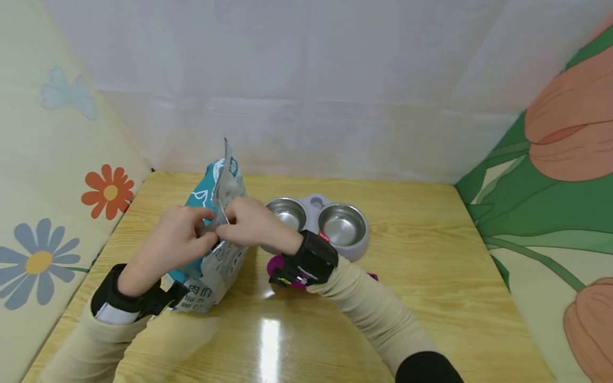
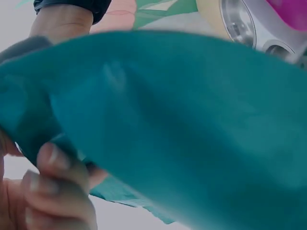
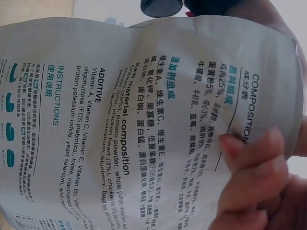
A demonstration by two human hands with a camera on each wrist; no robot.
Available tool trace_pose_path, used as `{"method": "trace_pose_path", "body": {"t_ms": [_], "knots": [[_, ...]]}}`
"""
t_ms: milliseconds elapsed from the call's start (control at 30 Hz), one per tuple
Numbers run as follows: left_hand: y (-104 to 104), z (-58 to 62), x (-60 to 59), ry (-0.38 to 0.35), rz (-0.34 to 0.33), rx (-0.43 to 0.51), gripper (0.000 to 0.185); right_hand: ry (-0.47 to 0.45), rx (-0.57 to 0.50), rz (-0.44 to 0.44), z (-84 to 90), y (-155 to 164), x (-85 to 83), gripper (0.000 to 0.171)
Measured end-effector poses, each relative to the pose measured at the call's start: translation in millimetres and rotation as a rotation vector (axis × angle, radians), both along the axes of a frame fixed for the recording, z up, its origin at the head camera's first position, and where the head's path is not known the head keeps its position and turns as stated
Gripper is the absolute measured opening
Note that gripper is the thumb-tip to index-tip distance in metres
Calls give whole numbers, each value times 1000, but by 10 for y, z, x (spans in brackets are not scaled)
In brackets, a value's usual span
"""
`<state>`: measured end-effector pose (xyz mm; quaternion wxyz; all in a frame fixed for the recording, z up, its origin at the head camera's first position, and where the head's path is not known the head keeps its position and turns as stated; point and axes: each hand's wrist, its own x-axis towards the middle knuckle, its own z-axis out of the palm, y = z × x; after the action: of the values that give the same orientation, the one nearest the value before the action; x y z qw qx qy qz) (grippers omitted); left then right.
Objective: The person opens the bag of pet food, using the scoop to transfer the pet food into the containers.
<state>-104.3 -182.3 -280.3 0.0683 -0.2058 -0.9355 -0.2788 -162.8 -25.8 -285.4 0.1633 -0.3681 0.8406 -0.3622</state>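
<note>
A light wooden desk (image 1: pixel 431 298) with a glossy top is seen, and a bright streak of light is reflected on its near middle. Behind the desk a white sheet (image 1: pixel 306 80) is hung as a back wall. To the left of the desk a cream cloth printed with flowers (image 1: pixel 48 175) is draped, and to the right a cloth with green leaves and orange tulips (image 1: pixel 555 202).

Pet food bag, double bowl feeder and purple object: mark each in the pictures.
pet food bag (image 3: pixel 144 120), right wrist view, printed back panel.
double bowl feeder (image 1: pixel 342 226), head view, right steel bowl.
purple object (image 1: pixel 275 263), head view, edge left of the right wrist.
</note>
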Motion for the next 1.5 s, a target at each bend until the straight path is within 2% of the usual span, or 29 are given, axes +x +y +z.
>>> {"method": "trace_pose_path", "body": {"t_ms": [100,267,567,767,1100,1367,1500], "knots": [[-1,-5,16,26,38,-5,15,31,-5,-10,0,0,12,39],[-14,19,39,70,99,-38,12,73,6,-22,4,8,20,38],[4,53,54,157,170,-136,10,154,64,-37,23,4,27,38],[-13,83,69,196,239,-196,10,178,50,-44,-5,-33,13,38],[-62,60,48,283,234,-164,11,156,18,-59,-20,-40,-6,40],[-72,59,55,278,249,-150,13,126,30,-78,-24,-33,-2,42],[-82,73,47,236,251,-146,14,124,38,-85,-17,-21,-11,42]]}}
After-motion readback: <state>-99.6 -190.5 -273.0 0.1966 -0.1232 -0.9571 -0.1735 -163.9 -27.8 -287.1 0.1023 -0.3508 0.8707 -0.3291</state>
